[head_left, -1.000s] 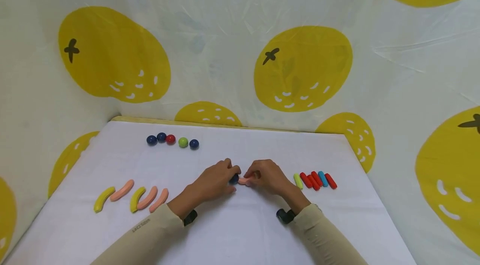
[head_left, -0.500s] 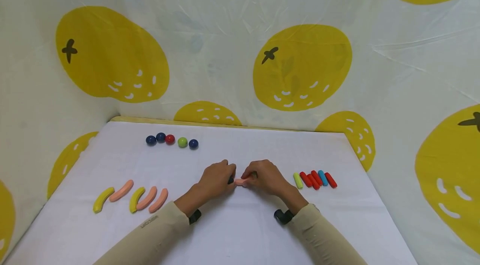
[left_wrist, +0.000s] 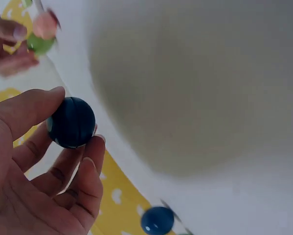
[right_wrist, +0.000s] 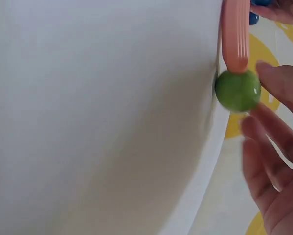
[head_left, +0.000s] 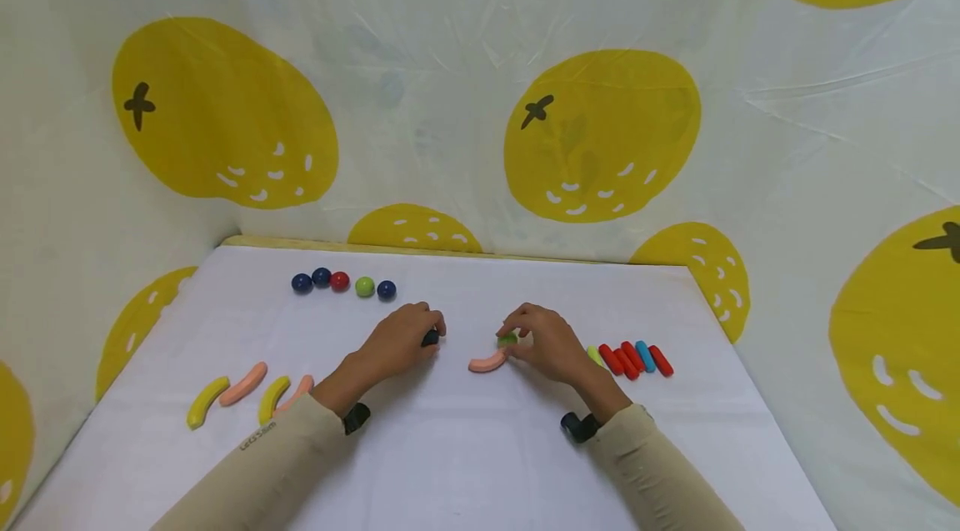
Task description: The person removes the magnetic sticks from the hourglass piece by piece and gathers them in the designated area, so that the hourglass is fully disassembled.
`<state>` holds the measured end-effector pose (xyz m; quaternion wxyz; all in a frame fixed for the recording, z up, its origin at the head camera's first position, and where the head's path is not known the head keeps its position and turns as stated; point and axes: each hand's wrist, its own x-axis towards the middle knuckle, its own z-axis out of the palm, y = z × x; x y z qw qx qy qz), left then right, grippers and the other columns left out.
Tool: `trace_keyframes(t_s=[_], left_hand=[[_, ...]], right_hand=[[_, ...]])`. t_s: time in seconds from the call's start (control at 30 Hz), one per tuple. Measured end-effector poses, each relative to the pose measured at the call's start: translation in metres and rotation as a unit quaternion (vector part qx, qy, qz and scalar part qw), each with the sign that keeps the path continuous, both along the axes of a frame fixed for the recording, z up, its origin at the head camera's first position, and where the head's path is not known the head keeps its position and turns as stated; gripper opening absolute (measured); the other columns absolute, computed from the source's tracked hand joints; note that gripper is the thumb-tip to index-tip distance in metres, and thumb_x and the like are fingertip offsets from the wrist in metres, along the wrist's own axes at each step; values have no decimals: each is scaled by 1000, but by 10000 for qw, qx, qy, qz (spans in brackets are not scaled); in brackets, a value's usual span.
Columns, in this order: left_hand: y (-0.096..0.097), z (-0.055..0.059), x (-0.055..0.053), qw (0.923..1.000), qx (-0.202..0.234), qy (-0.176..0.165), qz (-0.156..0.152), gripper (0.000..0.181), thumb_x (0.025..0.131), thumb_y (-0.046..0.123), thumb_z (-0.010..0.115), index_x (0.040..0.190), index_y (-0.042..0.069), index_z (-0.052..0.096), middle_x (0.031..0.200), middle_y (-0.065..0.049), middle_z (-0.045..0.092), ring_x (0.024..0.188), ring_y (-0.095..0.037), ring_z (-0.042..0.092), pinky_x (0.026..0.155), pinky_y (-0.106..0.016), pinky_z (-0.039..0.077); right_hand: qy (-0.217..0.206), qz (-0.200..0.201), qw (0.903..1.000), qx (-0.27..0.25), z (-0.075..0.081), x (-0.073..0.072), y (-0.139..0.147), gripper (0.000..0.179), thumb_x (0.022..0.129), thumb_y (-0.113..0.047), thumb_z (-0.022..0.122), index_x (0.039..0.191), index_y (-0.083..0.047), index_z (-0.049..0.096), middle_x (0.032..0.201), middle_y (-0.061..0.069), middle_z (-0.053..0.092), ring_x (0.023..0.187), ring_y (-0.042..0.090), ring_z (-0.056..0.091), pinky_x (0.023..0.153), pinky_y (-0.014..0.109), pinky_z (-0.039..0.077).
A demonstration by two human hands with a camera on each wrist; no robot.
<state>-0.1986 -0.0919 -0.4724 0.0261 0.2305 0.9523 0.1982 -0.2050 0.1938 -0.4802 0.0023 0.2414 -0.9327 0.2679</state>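
My left hand [head_left: 401, 339] pinches a dark blue ball [left_wrist: 72, 122] between thumb and fingertips, just left of the table's middle. My right hand [head_left: 547, 343] has thumb and fingertips at a green ball [right_wrist: 237, 91]. A curved pink rod [head_left: 487, 363] meets the green ball at one end, as the right wrist view shows. Its other end points toward the left hand, with a gap between it and the blue ball.
At the back left lie several loose balls, among them a red ball [head_left: 340, 281]. Yellow curved rods [head_left: 207, 403] and pink ones lie at the left, partly behind the left sleeve. Short straight rods, including a blue one [head_left: 645, 356], lie at the right.
My left hand has moved left with the blue ball, away from the pink rod's end. My right hand's fingers have shifted, and the green ball and more of the rod now show.
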Motion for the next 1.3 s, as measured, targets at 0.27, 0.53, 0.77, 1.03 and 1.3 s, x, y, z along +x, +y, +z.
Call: trace_keyframes(t_s=[0.27,0.53,0.77,1.03,1.3], left_hand=[[-21,3,-29,9997,-51,119,222,24,93,10,83,116,13,77,112,-9,71,108,-26,65,107,-46,55],[-30,2,-64,9982,-201,542,181,24,92,9,82,116,11,79,113,-12,73,109,-32,64,106,-52,53],[-30,3,-87,9964,-558,568,275,26,93,5,78,118,14,80,116,-12,73,112,-35,64,111,-55,48],[-34,-4,-97,9959,-686,448,380,27,93,1,74,117,14,79,118,-13,73,115,-37,62,113,-58,45],[-30,-3,-92,9958,-573,553,445,29,93,12,82,121,16,77,122,-12,73,118,-36,59,113,-56,45]], right_hand=[[-128,227,9996,-140,-1,-2,8,22,91,-9,83,109,-20,83,109,-5,78,84,7,65,76,25,52],[-328,200,9992,-131,-1,0,6,23,91,-12,84,111,-24,83,105,-8,77,85,6,64,75,23,53],[-260,162,9995,-98,0,3,3,22,90,-11,85,109,-22,84,104,-7,77,83,7,63,73,23,52],[-241,244,9994,-75,-1,2,0,21,90,-14,86,109,-23,83,103,-9,77,83,6,63,73,22,52],[-355,247,9989,-168,-1,3,-2,21,89,-16,87,109,-22,83,101,-9,76,83,7,64,74,23,51]])
